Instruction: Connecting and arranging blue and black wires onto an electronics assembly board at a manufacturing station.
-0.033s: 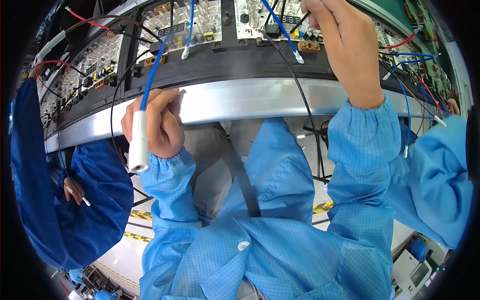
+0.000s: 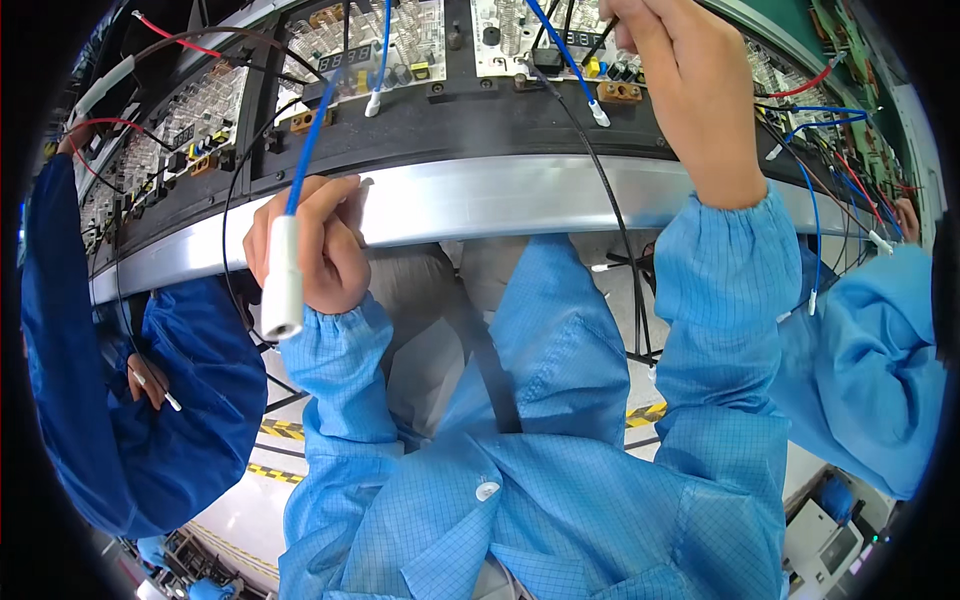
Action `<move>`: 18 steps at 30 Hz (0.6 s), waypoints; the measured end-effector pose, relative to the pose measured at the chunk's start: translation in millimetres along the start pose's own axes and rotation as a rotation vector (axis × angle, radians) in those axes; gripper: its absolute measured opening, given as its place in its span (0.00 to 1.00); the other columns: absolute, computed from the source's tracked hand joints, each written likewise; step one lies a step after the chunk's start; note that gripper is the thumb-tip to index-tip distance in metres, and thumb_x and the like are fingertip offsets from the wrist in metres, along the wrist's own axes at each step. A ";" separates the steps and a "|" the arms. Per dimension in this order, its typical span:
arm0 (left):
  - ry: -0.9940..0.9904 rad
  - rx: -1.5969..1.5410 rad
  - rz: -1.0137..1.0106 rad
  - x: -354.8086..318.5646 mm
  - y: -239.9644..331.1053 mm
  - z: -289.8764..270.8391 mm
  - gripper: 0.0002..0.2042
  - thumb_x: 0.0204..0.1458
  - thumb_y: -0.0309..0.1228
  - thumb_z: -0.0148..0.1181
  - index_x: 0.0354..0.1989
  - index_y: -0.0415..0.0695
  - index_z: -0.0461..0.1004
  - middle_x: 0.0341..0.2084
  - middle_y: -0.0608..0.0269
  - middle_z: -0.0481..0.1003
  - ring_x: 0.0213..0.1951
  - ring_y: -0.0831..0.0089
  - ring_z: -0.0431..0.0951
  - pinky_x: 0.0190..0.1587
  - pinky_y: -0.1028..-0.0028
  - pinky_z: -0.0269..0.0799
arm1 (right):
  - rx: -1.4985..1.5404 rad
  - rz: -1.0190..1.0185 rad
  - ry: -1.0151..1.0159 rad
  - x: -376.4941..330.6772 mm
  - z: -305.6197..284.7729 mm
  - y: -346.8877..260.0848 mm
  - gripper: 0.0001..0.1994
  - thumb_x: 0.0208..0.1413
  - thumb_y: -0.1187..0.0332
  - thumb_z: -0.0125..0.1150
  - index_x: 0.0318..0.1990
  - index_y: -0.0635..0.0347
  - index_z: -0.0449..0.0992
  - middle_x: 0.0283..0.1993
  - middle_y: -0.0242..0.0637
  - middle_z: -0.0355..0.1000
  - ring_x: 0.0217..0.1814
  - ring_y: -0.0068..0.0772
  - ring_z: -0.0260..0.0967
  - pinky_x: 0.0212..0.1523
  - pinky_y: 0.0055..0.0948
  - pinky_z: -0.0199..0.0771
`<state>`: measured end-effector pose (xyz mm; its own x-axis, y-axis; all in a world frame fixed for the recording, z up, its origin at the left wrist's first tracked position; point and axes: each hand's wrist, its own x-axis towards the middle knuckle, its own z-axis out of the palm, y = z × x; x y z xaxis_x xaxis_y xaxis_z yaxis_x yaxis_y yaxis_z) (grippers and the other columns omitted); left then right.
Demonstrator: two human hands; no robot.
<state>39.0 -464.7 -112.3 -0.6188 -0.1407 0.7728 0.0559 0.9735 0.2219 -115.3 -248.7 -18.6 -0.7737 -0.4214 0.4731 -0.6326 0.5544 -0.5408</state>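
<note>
Smooth white plastic tube (image 2: 283,300) sits slightly higher than before. Left hand (image 2: 330,245) curled, hold unclear. Right hand (image 2: 700,105) pinches thin black wire (image 2: 599,41). Shiny metal rail (image 2: 460,200).

Smock (image 2: 570,490) lt blue w/ dk grid; co-worker's sleeve (image 2: 205,380) dk blue; rail (image 2: 450,195) silver; board (image 2: 425,25) wht; wire (image 2: 307,150) blue, end tube (image 2: 284,285) wht; lead (image 2: 599,42) blk; floor tape (image 2: 283,429) shows yel/blk stripes.

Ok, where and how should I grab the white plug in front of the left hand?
Probably pinch the white plug across the middle of its long barrel, coming from the side nearest the wearer's blue coat: its open lower end points that way, the blue wire joins its upper end, and the left hand sits behind it.
</note>
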 end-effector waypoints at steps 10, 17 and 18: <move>0.098 -0.063 0.000 1.4 0.4 -8.8 0.09 0.33 0.25 0.53 0.24 0.47 0.78 0.24 0.68 0.76 0.27 0.70 0.75 0.31 0.73 0.64 | -0.054 -0.019 0.039 4.5 14.0 14.9 0.09 0.59 0.67 0.51 0.31 0.62 0.73 0.25 0.44 0.71 0.28 0.41 0.71 0.28 0.33 0.67; 0.146 -0.043 0.015 -1.0 5.9 -9.1 0.09 0.33 0.24 0.55 0.24 0.52 0.77 0.26 0.74 0.75 0.30 0.74 0.75 0.32 0.75 0.63 | -0.193 -0.088 0.143 -8.8 14.0 16.9 0.17 0.61 0.61 0.51 0.55 0.52 0.63 0.25 0.35 0.71 0.25 0.36 0.71 0.27 0.36 0.65; 0.142 -0.050 0.015 -1.4 7.3 -9.3 0.09 0.34 0.24 0.55 0.24 0.52 0.77 0.26 0.74 0.75 0.29 0.74 0.75 0.32 0.75 0.63 | -0.186 -0.017 0.141 -16.7 7.0 10.9 0.18 0.61 0.62 0.51 0.56 0.53 0.61 0.25 0.35 0.70 0.25 0.36 0.69 0.27 0.35 0.65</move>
<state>47.5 -459.0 -106.2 -0.5012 -0.1535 0.8516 0.1059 0.9659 0.2364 -109.5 -240.7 -37.3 -0.7419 -0.3347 0.5810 -0.6185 0.6763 -0.4001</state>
